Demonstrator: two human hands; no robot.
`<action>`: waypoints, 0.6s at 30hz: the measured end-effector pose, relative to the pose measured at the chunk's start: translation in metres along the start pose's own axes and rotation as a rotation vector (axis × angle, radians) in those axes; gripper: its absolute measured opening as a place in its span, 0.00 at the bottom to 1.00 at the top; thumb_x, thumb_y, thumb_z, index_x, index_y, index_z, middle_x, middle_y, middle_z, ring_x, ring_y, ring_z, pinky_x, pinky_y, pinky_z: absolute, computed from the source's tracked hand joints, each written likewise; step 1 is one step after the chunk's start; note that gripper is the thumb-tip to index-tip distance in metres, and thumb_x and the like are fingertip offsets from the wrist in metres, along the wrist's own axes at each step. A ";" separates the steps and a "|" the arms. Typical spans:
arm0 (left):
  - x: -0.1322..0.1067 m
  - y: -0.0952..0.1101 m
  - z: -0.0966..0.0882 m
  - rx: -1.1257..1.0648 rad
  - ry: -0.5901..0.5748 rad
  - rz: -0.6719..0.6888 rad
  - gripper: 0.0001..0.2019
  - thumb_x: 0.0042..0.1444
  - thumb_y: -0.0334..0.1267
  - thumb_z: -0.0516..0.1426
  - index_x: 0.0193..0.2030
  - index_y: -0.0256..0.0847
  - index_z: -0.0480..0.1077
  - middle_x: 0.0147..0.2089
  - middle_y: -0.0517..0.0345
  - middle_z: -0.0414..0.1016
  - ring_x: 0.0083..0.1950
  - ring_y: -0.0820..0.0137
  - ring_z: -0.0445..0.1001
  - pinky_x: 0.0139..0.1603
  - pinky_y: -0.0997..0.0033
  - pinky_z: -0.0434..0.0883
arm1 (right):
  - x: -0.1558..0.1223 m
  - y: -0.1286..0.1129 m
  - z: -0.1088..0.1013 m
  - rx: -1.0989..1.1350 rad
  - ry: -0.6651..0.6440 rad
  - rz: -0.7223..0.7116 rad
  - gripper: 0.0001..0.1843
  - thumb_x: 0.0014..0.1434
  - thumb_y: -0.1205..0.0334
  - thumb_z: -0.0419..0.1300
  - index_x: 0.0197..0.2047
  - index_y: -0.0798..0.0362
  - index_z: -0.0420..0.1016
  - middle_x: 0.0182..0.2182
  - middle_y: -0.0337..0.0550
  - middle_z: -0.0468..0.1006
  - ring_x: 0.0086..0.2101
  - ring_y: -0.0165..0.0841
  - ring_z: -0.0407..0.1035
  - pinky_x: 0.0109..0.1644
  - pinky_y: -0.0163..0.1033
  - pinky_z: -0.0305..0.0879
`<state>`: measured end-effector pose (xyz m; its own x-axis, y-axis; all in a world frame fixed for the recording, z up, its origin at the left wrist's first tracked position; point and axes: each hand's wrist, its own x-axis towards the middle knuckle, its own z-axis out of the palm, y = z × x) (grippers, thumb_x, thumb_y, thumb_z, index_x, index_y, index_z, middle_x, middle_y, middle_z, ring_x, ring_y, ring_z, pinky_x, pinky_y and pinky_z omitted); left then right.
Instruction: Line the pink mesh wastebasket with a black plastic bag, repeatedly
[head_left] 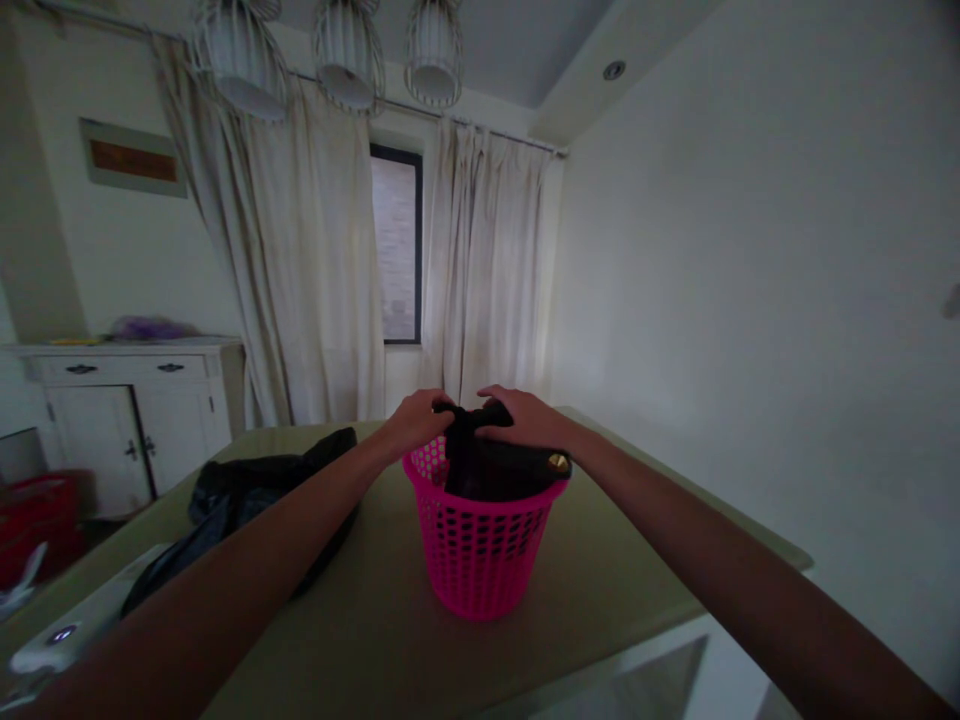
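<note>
While black item mostly hides basket interior, left fingers, right fingers pinch it.

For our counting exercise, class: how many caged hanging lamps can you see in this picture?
3. Along the top edge hang the leftmost lamp, the middle lamp and the rightmost lamp. The frame cuts off their tops; any lamps beyond it would not show.

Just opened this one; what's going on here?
A person's left hand and right hand hold the upper part of a black bundle at the mouth of a pink basket. The bundle sits partly inside; what it is exactly is unclear. The basket stands upright on a table, with a dark plastic bag lying to its left.
</note>
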<state>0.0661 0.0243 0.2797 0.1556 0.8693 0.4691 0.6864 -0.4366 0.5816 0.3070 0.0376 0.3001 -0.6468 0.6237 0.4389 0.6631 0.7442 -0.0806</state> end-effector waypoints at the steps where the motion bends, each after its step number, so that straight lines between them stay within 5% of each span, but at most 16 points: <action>1: 0.000 0.001 0.001 -0.046 -0.014 0.007 0.14 0.51 0.34 0.56 0.42 0.38 0.81 0.38 0.53 0.84 0.37 0.64 0.81 0.40 0.67 0.74 | 0.002 -0.009 0.000 -0.050 -0.010 -0.029 0.28 0.62 0.52 0.68 0.63 0.52 0.74 0.53 0.53 0.82 0.52 0.46 0.76 0.55 0.47 0.68; 4: 0.002 -0.004 0.002 -0.106 -0.045 0.037 0.15 0.50 0.33 0.56 0.42 0.39 0.82 0.37 0.54 0.85 0.37 0.65 0.81 0.39 0.68 0.74 | 0.006 -0.026 -0.002 -0.284 -0.068 -0.034 0.12 0.68 0.59 0.61 0.51 0.52 0.83 0.46 0.54 0.85 0.49 0.47 0.78 0.53 0.47 0.67; 7: 0.003 -0.014 -0.004 -0.014 -0.020 0.060 0.15 0.48 0.32 0.57 0.40 0.40 0.83 0.36 0.54 0.85 0.37 0.64 0.81 0.40 0.68 0.74 | 0.005 -0.021 -0.004 -0.357 -0.092 -0.003 0.14 0.71 0.61 0.57 0.47 0.51 0.86 0.44 0.52 0.86 0.46 0.45 0.79 0.49 0.44 0.67; 12: 0.002 -0.021 -0.015 0.118 0.018 0.049 0.15 0.49 0.29 0.57 0.41 0.39 0.83 0.37 0.54 0.85 0.39 0.64 0.81 0.42 0.68 0.73 | -0.001 0.010 -0.001 -0.120 0.076 0.050 0.14 0.70 0.60 0.58 0.46 0.48 0.86 0.43 0.45 0.87 0.44 0.40 0.79 0.47 0.41 0.66; 18: 0.000 -0.031 -0.017 0.181 0.024 0.016 0.18 0.51 0.28 0.55 0.44 0.39 0.83 0.42 0.52 0.85 0.43 0.62 0.82 0.46 0.67 0.74 | -0.008 0.030 -0.002 0.367 0.366 0.217 0.13 0.63 0.55 0.60 0.34 0.51 0.84 0.28 0.39 0.81 0.32 0.35 0.72 0.39 0.39 0.64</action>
<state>0.0326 0.0336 0.2731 0.1517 0.8559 0.4943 0.8012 -0.3994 0.4456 0.3331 0.0547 0.2961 -0.2939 0.6967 0.6544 0.5492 0.6834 -0.4810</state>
